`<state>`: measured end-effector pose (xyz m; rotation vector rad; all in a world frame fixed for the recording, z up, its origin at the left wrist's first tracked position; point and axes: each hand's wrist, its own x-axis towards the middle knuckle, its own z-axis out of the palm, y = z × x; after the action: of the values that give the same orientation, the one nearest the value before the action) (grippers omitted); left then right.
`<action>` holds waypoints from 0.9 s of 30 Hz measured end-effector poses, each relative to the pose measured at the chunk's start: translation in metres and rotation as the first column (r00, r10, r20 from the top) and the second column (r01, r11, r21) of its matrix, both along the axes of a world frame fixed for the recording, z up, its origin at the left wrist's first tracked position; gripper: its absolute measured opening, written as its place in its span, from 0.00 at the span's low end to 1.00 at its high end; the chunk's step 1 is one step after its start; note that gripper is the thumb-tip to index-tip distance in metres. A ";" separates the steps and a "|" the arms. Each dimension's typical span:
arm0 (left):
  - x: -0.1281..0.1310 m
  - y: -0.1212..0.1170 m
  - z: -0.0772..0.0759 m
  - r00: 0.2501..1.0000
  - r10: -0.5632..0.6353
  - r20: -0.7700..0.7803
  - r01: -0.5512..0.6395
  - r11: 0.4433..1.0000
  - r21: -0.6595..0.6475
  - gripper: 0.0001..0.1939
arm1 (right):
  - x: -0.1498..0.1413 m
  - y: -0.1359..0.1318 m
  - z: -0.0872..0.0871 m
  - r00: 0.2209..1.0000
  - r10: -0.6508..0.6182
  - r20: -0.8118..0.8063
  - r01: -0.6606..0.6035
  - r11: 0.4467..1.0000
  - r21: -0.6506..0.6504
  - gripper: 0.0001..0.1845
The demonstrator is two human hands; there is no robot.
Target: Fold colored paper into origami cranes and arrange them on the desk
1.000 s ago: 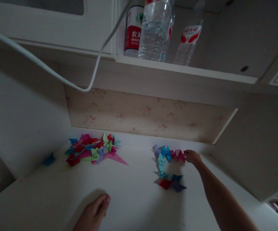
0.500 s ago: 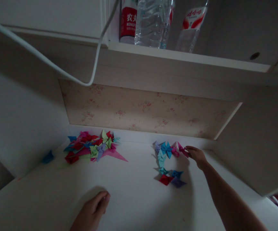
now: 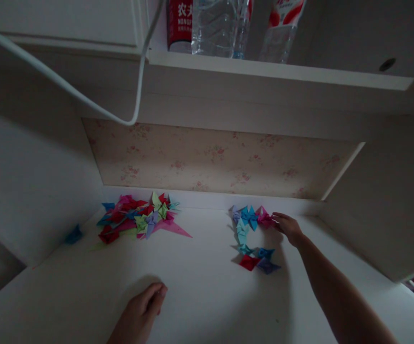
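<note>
At the back right of the white desktop, my right hand (image 3: 288,228) has its fingertips closed on the right edge of a pink origami crane (image 3: 263,217). That crane adjoins a blue one (image 3: 249,217) and a purple one (image 3: 235,213) in a curved row. The row bends down through light teal folded papers (image 3: 242,231) to a red piece (image 3: 249,262), a blue piece (image 3: 265,254) and a lower purple piece (image 3: 268,266). Near the front, my left hand (image 3: 145,303) rests with its fingers curled closed and nothing visible in them.
A pile of colourful origami (image 3: 128,220) lies at the back left, with a lone blue piece (image 3: 73,234) beside it. Overhead, a shelf (image 3: 278,71) carries plastic bottles (image 3: 214,28). A white cable (image 3: 85,99) hangs in front. Side panels enclose the desktop.
My right hand has moved slightly left, and the pink paper at its fingertips now sits bunched closer to the blue crane. My left hand keeps its closed pose. The view has shifted slightly.
</note>
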<state>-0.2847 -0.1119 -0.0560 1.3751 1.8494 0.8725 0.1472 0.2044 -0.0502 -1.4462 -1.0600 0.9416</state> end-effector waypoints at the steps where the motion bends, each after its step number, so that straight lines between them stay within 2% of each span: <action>1: 0.000 0.000 0.001 1.000 0.003 0.011 -0.003 1.000 -0.001 0.30 | 0.000 -0.002 0.001 1.000 0.004 0.001 -0.004 1.000 -0.018 0.12; 8: -0.001 -0.002 -0.001 0.998 -0.037 0.042 0.036 0.999 0.029 0.24 | 0.003 -0.024 0.020 0.998 0.061 0.024 -0.058 0.993 -0.103 0.25; 13: 0.000 -0.004 0.000 0.996 -0.065 0.062 0.062 0.997 0.048 0.22 | 0.006 -0.049 0.045 0.996 0.067 0.061 -0.060 0.992 -0.114 0.26; 16: 0.001 -0.007 0.002 0.993 -0.110 0.044 0.105 0.990 0.091 0.22 | -0.002 -0.073 0.059 0.990 0.102 0.102 -0.091 0.990 -0.107 0.25; 22: 0.003 -0.014 0.006 0.985 -0.172 0.001 0.170 0.976 0.138 0.19 | -0.046 -0.139 0.070 0.942 0.294 0.162 -0.285 0.955 -0.079 0.26; 27: 0.001 -0.018 0.002 0.980 -0.201 0.009 0.195 0.962 0.192 0.16 | -0.100 -0.198 0.061 0.918 0.392 0.057 -0.390 0.920 -0.044 0.28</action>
<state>-0.2836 -0.1299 -0.0540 1.6249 1.6063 0.9781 0.0471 0.0069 0.0111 -1.3204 -1.4227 1.2035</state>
